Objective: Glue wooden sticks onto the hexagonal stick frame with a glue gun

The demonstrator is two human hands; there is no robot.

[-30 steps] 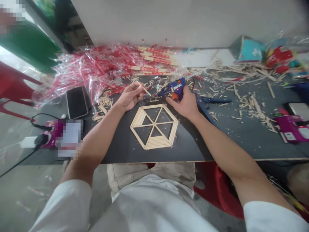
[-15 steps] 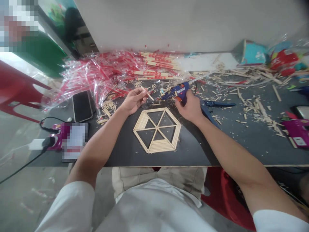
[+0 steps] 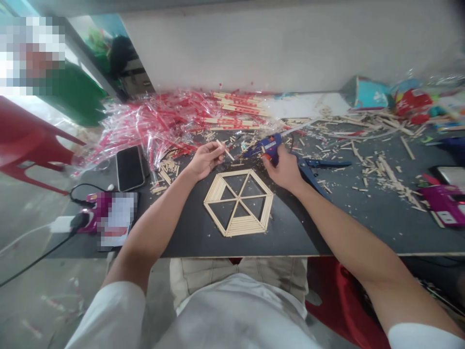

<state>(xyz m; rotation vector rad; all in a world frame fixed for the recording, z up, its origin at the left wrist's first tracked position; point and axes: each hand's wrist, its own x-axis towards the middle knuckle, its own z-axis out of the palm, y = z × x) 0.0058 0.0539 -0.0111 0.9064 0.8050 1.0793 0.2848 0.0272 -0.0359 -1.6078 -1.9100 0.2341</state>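
1. The left hand (image 3: 205, 161) sits above and to the left of the hexagonal frame of craft sticks (image 3: 238, 202), not touching it. Its thumb and fingertips pinch a short wooden stick (image 3: 225, 150), which slants down to the right, toward the middle of the picture.
2. The right hand (image 3: 285, 172) sits above and to the right of the frame, also apart from it. Its fingers are curled around the blue hot glue gun (image 3: 269, 145), whose nozzle points left at the tip of the stick, with a narrow gap between them.
3. The frame lies flat on the black tabletop (image 3: 189, 237), in the lower middle of the work area, between and below the two hands. Sticks fill two of its six triangular sections.
4. Red-printed cellophane wrappers (image 3: 152, 127) are heaped at the upper left, with a smartphone (image 3: 130, 168) just below them. Wood offcuts (image 3: 381, 169) are scattered at the right, beside blue-handled pliers (image 3: 319, 164).
5. Compared with the frame from one second earlier, the whole scene sits lower in the view. The hands keep nearly the same places relative to the hexagon, the same pinch on the stick and the same grip on the glue gun.
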